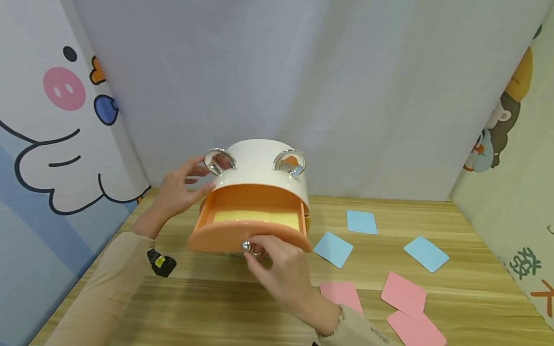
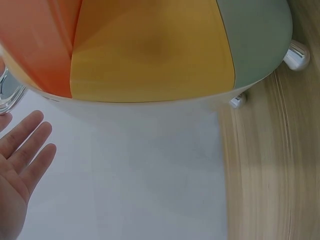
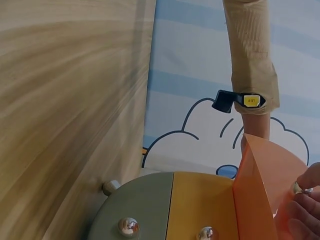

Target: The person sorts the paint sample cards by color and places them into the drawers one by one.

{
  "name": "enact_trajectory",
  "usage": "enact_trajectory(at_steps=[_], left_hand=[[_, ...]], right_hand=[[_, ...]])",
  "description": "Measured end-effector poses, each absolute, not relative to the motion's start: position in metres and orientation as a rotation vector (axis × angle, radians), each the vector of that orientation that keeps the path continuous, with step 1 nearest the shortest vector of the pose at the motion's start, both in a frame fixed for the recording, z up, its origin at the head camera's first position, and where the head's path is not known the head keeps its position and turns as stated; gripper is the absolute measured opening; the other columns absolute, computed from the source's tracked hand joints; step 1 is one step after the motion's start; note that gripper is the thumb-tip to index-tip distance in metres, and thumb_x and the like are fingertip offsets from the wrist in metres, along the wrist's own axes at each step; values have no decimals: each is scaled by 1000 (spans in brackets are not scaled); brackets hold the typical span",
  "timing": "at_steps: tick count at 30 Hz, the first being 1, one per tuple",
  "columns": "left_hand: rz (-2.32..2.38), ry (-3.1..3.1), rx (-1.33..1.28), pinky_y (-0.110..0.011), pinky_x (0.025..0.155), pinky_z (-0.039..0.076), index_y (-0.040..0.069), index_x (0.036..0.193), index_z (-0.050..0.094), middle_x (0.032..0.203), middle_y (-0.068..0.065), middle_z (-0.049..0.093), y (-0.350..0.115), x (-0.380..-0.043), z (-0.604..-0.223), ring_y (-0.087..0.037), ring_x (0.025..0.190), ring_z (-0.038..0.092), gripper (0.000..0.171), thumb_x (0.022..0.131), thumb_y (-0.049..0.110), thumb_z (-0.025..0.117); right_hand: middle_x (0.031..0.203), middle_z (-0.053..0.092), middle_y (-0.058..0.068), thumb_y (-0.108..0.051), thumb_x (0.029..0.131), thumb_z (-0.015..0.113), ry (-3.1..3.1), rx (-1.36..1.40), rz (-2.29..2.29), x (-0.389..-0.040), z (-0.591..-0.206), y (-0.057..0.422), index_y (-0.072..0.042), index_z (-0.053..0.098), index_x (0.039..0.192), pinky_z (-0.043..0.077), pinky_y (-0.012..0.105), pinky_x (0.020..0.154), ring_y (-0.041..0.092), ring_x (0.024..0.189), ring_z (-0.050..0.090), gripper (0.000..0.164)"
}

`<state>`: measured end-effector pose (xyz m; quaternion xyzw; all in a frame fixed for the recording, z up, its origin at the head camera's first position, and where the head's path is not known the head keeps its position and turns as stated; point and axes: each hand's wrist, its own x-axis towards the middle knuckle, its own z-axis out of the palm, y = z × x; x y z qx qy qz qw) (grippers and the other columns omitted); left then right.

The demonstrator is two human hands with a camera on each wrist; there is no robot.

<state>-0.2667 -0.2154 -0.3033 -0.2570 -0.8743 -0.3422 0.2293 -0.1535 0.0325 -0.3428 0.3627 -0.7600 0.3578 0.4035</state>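
Observation:
A small white cabinet (image 1: 255, 163) with two shiny ring-shaped ears on top stands on the wooden table. Its orange top drawer (image 1: 220, 238) is pulled out, with yellow cards (image 1: 264, 217) lying inside. My right hand (image 1: 283, 269) pinches the round silver knob (image 1: 246, 246) on the drawer's front. At the cabinet's left side is my left hand (image 1: 177, 192), its thumb at the upper edge and its fingers extended near the left ear (image 1: 220, 161). In the left wrist view, the yellow middle drawer (image 2: 150, 55) and green bottom drawer (image 2: 257, 40) are closed.
Right of the cabinet, several blue cards (image 1: 361, 222) lie spread on the table (image 1: 207, 302). Nearer the front are pink cards (image 1: 404, 293), two of them overlapping. A pale curtain (image 1: 259, 72) hangs behind, and printed panels (image 1: 52, 144) stand at both sides.

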Motion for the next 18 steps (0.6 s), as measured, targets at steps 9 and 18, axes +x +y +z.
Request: enact_trajectory(at_steps=[9,18], left_hand=[[-957,-2427,-703,-53,80,48,2,132,42,108,-22,60,-215,-266,-301,-37,99,58,59,82,20,67],[-959,-2446,-692,-52,81,48,2,133,41,110,-23,60,-215,-264,-298,-36,100,58,61,81,19,68]], right_hand=[[75,64,-3,-7,75,68,-2011,896,914,-172,-337,34,-8,65,87,46,12,56,5,63,57,13],[70,63,-4,-10,75,69,-2030,877,845,-189,-333,32,-9,65,85,43,11,53,5,60,57,11]])
